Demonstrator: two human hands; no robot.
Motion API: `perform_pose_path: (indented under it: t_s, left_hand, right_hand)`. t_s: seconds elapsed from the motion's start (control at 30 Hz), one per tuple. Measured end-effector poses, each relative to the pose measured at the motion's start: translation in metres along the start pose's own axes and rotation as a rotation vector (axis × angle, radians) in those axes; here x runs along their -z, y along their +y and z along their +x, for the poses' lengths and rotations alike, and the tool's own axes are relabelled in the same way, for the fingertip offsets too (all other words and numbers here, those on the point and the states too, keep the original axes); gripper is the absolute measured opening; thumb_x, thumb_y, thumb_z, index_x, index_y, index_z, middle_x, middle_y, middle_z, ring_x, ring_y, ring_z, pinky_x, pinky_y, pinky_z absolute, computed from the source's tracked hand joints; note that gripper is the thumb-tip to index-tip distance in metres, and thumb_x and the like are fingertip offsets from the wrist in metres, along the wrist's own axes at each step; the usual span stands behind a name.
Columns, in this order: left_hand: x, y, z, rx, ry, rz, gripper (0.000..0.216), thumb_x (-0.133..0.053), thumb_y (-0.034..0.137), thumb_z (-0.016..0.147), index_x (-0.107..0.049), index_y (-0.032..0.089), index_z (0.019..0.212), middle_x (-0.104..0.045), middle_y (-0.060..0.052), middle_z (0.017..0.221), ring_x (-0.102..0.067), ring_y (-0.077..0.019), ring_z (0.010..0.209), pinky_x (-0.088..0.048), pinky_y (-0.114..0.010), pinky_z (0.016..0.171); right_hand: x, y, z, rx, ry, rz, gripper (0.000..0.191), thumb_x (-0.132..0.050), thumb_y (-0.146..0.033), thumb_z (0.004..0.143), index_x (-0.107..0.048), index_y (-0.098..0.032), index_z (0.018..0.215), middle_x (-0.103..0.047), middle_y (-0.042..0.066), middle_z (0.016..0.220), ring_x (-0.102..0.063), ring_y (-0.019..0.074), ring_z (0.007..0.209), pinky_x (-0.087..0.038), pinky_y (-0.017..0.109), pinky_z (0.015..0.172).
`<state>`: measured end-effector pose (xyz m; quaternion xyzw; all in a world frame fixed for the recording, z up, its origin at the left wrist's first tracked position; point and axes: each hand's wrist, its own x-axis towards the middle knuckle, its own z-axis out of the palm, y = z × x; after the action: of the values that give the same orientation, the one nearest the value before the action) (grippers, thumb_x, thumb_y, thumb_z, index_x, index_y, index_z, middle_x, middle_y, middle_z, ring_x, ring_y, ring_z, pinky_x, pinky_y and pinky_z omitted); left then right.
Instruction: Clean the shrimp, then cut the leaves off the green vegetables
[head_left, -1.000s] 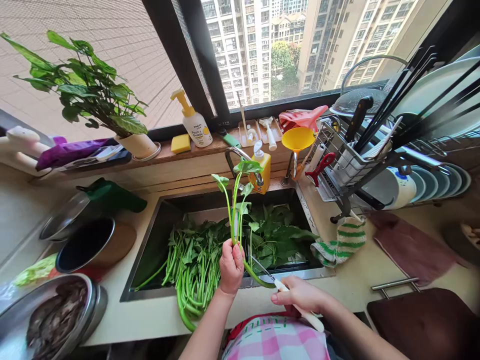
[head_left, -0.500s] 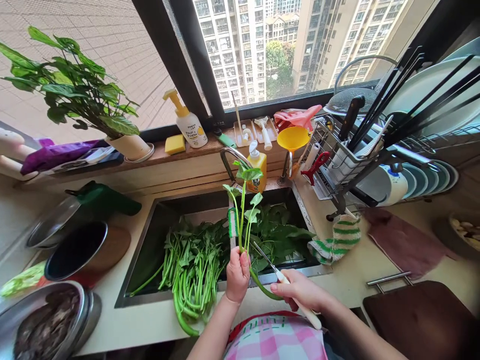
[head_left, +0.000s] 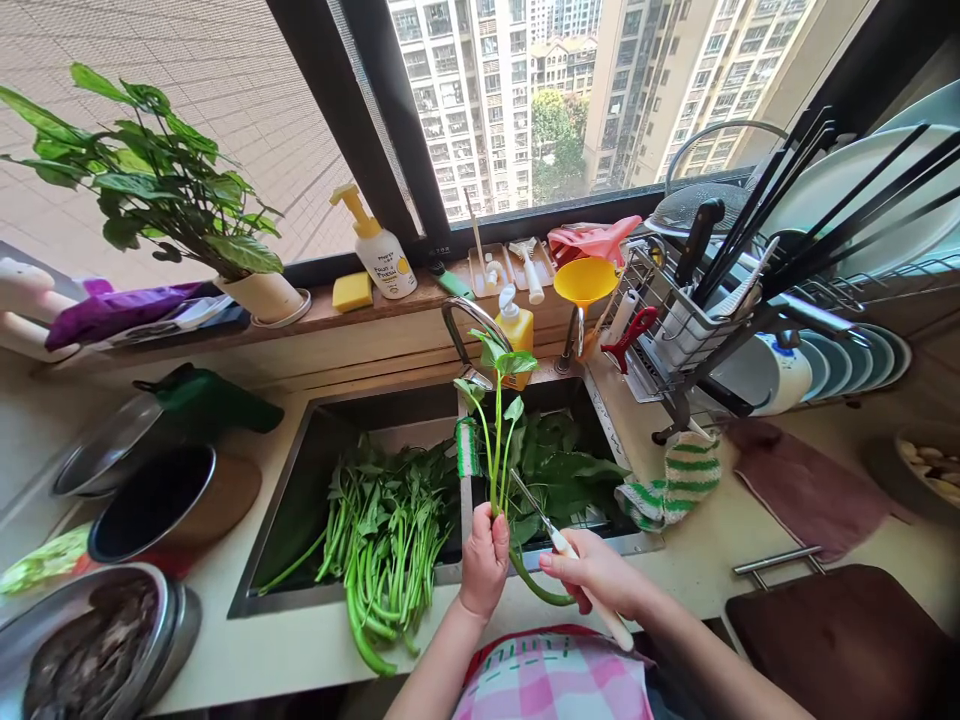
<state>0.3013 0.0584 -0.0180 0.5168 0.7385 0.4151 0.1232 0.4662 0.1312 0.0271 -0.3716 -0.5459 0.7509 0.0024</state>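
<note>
My left hand [head_left: 485,560] is closed around a water spinach stem [head_left: 496,455], its leafy top pointing up over the sink divider. The lower stem curves out to the right under my right hand. My right hand [head_left: 596,575] grips a white-handled knife [head_left: 556,538], its narrow metal blade slanting up and left beside the stem, just right of my left hand. Whether the blade touches the stem I cannot tell. A heap of water spinach [head_left: 390,530] lies in the left part of the sink [head_left: 300,440], stems hanging over the front rim. Loose leaves [head_left: 555,455] fill the right part.
A faucet [head_left: 454,315] and a yellow soap bottle [head_left: 516,330] stand behind the sink. On the right are a dish rack [head_left: 660,340], a striped cloth [head_left: 686,475] and a brown board [head_left: 840,640]. A dark pot [head_left: 161,505] and a metal bowl [head_left: 97,640] sit left.
My left hand and the water spinach stem have shifted slightly right and down. The knife stays beside the stem, with my right hand a little farther right.
</note>
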Motion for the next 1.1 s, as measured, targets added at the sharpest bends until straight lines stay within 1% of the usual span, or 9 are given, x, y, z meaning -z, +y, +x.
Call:
perform_pose_path:
  t_s: [0.13, 0.3, 0.37, 0.47, 0.6, 0.7, 0.8, 0.9, 1.1]
  left_hand:
    - [-0.001, 0.004, -0.005, -0.045, -0.028, 0.060, 0.017, -0.031, 0.030, 0.091, -0.045, 0.019, 0.091, -0.055, 0.001, 0.059, -0.055, -0.0140, 0.048, -0.040, -0.023, 0.047]
    - [0.002, 0.007, -0.002, -0.109, -0.045, 0.136, 0.019, -0.032, 0.029, 0.091, -0.048, 0.019, 0.091, -0.059, 0.000, 0.060, -0.057, -0.0138, 0.048, -0.040, -0.022, 0.046]
    - [0.011, 0.009, 0.003, -0.125, -0.049, 0.155, 0.020, -0.033, 0.029, 0.090, -0.050, 0.019, 0.092, -0.060, 0.000, 0.062, -0.058, -0.0135, 0.049, -0.040, -0.021, 0.047]
    - [0.035, 0.014, 0.013, -0.119, -0.054, 0.203, 0.021, -0.035, 0.031, 0.090, -0.052, 0.019, 0.095, -0.063, -0.001, 0.066, -0.059, -0.0132, 0.053, -0.043, -0.021, 0.050]
    - [0.067, 0.018, 0.016, -0.094, -0.167, 0.302, 0.022, -0.034, 0.032, 0.091, -0.052, 0.020, 0.093, -0.063, 0.000, 0.066, -0.058, -0.0122, 0.054, -0.043, -0.020, 0.051]
    - [0.078, 0.013, 0.008, -0.106, -0.227, 0.388, 0.023, -0.033, 0.033, 0.091, -0.053, 0.021, 0.092, -0.063, 0.001, 0.064, -0.058, -0.0125, 0.050, -0.041, -0.020, 0.048]
    - [0.077, 0.004, -0.003, -0.120, -0.269, 0.440, 0.023, -0.034, 0.033, 0.091, -0.054, 0.021, 0.090, -0.062, 0.002, 0.060, -0.058, -0.0128, 0.048, -0.038, -0.020, 0.045]
    - [0.071, 0.000, -0.010, -0.102, -0.302, 0.435, 0.022, -0.034, 0.032, 0.091, -0.053, 0.022, 0.089, -0.063, 0.002, 0.061, -0.060, -0.0132, 0.050, -0.039, -0.020, 0.046]
    - [0.062, 0.000, -0.016, -0.077, -0.309, 0.408, 0.020, -0.033, 0.031, 0.092, -0.051, 0.023, 0.093, -0.065, 0.001, 0.066, -0.063, -0.0144, 0.056, -0.041, -0.021, 0.049]
  right_hand:
    - [0.001, -0.003, 0.002, 0.023, -0.012, 0.001, 0.033, -0.060, -0.046, 0.070, -0.041, -0.019, 0.064, -0.045, -0.007, 0.047, -0.041, 0.0054, 0.035, -0.030, 0.017, 0.034]
    - [-0.005, 0.000, 0.007, 0.023, 0.019, 0.036, 0.038, -0.060, -0.050, 0.069, -0.039, -0.020, 0.060, -0.039, -0.009, 0.039, -0.036, 0.0053, 0.031, -0.028, 0.017, 0.031]
    - [-0.005, 0.001, 0.005, 0.031, 0.038, 0.079, 0.040, -0.059, -0.053, 0.068, -0.038, -0.020, 0.061, -0.039, -0.009, 0.040, -0.035, 0.0051, 0.031, -0.028, 0.017, 0.030]
    - [-0.002, 0.004, 0.000, 0.039, 0.051, 0.121, 0.040, -0.060, -0.054, 0.067, -0.040, -0.019, 0.064, -0.042, -0.009, 0.043, -0.036, 0.0049, 0.031, -0.029, 0.017, 0.031]
    - [0.001, 0.010, -0.008, 0.058, 0.031, 0.167, 0.041, -0.060, -0.054, 0.067, -0.040, -0.019, 0.063, -0.045, -0.007, 0.045, -0.039, 0.0056, 0.035, -0.031, 0.018, 0.035]
    - [-0.002, 0.014, -0.009, 0.030, -0.013, 0.211, 0.040, -0.061, -0.053, 0.066, -0.041, -0.018, 0.064, -0.046, -0.007, 0.046, -0.040, 0.0059, 0.035, -0.031, 0.018, 0.034]
    - [-0.007, 0.019, -0.006, -0.014, -0.055, 0.236, 0.040, -0.062, -0.054, 0.063, -0.042, -0.019, 0.064, -0.045, -0.007, 0.043, -0.039, 0.0064, 0.032, -0.030, 0.018, 0.031]
    - [-0.011, 0.024, -0.002, -0.064, -0.075, 0.266, 0.041, -0.061, -0.055, 0.062, -0.043, -0.018, 0.064, -0.044, -0.007, 0.041, -0.036, 0.0058, 0.031, -0.031, 0.018, 0.030]
    - [-0.013, 0.029, 0.000, -0.106, -0.067, 0.272, 0.042, -0.061, -0.056, 0.063, -0.045, -0.018, 0.064, -0.044, -0.007, 0.040, -0.037, 0.0057, 0.030, -0.030, 0.017, 0.030]
